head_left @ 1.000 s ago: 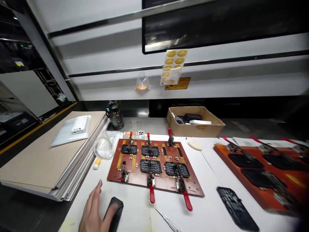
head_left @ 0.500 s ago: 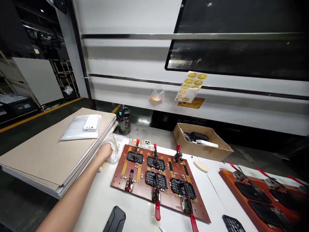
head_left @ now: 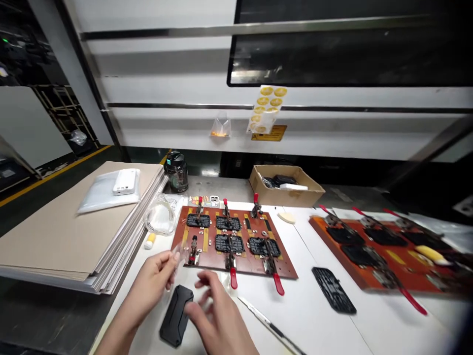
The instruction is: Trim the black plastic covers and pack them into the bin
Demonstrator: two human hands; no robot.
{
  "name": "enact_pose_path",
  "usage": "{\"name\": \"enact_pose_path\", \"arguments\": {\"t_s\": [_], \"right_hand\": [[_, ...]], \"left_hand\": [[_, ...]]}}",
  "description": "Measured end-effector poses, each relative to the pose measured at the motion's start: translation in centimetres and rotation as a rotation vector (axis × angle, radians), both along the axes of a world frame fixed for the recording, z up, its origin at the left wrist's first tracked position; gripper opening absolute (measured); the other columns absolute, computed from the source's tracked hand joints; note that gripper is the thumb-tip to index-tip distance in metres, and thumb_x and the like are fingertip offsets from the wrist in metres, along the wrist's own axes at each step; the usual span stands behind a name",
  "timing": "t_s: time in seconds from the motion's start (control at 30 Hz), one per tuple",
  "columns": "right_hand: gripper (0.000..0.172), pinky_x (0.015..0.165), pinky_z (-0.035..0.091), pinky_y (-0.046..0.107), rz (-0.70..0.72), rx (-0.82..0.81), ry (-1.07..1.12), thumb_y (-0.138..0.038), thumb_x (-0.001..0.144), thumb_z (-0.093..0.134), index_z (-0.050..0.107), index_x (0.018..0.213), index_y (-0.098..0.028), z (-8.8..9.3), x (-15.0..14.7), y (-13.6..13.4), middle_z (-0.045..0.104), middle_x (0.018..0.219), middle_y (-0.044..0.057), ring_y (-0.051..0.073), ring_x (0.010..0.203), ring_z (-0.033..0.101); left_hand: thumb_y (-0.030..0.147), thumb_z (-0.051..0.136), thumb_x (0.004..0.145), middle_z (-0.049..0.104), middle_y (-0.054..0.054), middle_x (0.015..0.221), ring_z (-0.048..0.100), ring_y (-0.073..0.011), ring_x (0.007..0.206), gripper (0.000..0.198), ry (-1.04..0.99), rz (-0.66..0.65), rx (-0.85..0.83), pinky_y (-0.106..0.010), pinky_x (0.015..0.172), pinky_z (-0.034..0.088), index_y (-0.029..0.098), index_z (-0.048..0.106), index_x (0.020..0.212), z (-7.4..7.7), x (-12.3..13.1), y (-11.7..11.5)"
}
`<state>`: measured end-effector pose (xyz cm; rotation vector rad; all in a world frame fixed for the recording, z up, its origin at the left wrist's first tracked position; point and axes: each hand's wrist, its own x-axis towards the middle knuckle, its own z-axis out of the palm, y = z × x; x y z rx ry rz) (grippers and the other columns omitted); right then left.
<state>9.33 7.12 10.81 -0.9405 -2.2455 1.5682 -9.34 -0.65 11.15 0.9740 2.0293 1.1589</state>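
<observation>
You are pinching a clear film strip (head_left: 178, 255) between the narrowed fingers (head_left: 166, 264) of your left hand (head_left: 150, 281), while your right hand (head_left: 212, 313) is spreading wide beside a black ribbed case (head_left: 176, 315). The case is lying on the white bench (head_left: 318, 315), just before the fixture board (head_left: 236, 241). The yellow label (head_left: 269, 133) is too small to read.
</observation>
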Motion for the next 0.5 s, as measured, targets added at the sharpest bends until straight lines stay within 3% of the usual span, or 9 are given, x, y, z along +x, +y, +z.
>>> {"name": "enact_pose_path", "arguments": {"t_s": [0.1,0.17,0.2,0.27,0.37,0.43,0.5], "right_hand": [[0.020,0.065,0.050,0.024,0.133,-0.301,0.132,-0.035,0.085,0.068,0.057,0.094,-0.021,-1.6,-3.7,-0.3,0.070,0.088,0.002,0.016,0.076,0.066],[0.021,0.057,0.045,0.021,0.196,-0.453,0.156,-0.038,0.090,0.060,0.050,0.081,-0.021,-2.5,-4.3,-0.8,0.066,0.072,-0.001,0.015,0.064,0.064],[0.020,0.055,0.043,0.021,0.204,-0.443,0.152,-0.037,0.091,0.058,0.050,0.081,-0.022,-2.9,-4.2,-1.0,0.064,0.070,-0.002,0.014,0.061,0.063],[0.013,0.056,0.038,0.020,0.165,-0.235,0.110,-0.029,0.089,0.057,0.052,0.080,-0.022,-3.3,-3.6,-1.6,0.063,0.069,-0.003,0.013,0.061,0.060],[0.009,0.058,0.032,0.021,0.058,0.135,0.032,-0.017,0.083,0.058,0.052,0.077,-0.021,-3.4,-2.7,-2.1,0.062,0.069,-0.004,0.011,0.060,0.053],[0.010,0.057,0.031,0.021,0.055,0.147,0.014,-0.015,0.082,0.058,0.052,0.076,-0.021,-3.2,-2.4,-2.0,0.060,0.067,-0.005,0.009,0.058,0.051],[0.011,0.055,0.031,0.019,0.123,0.040,-0.004,-0.015,0.081,0.060,0.053,0.074,-0.020,-2.9,-2.3,-1.6,0.058,0.064,-0.006,0.009,0.057,0.051]], "left_hand": [[0.067,0.051,0.089,0.052,0.002,0.062,0.049,-0.0144,0.058,0.051,-0.255,0.003,0.059,-0.024,0.056,0.039,0.020,0.054,0.071,-1.1,2.3,-2.1],[0.069,0.054,0.087,0.049,0.003,0.059,0.045,-0.0134,0.056,0.053,-0.314,0.048,0.046,-0.024,0.054,0.036,0.019,0.055,0.069,-2.3,2.6,-3.8],[0.071,0.054,0.086,0.045,0.004,0.057,0.041,-0.0123,0.054,0.055,-0.337,0.083,0.022,-0.023,0.053,0.033,0.019,0.054,0.068,-2.9,2.6,-4.6],[0.075,0.054,0.083,0.035,0.006,0.055,0.030,-0.0103,0.050,0.058,-0.419,0.155,-0.024,-0.022,0.048,0.026,0.020,0.049,0.066,-4.1,2.4,-6.2],[0.079,0.055,0.079,0.033,0.007,0.056,0.028,-0.0096,0.051,0.061,-0.508,0.070,-0.071,-0.022,0.047,0.025,0.021,0.046,0.066,-5.2,2.9,-8.0],[0.074,0.064,0.076,0.041,0.004,0.062,0.035,-0.0101,0.054,0.057,-0.451,-0.003,-0.051,-0.021,0.050,0.031,0.019,0.051,0.067,-5.1,3.6,-8.7],[0.067,0.074,0.072,0.051,0.001,0.069,0.043,-0.0113,0.057,0.050,-0.367,0.071,-0.035,-0.021,0.051,0.037,0.019,0.059,0.073,-4.6,4.0,-9.6]]}}
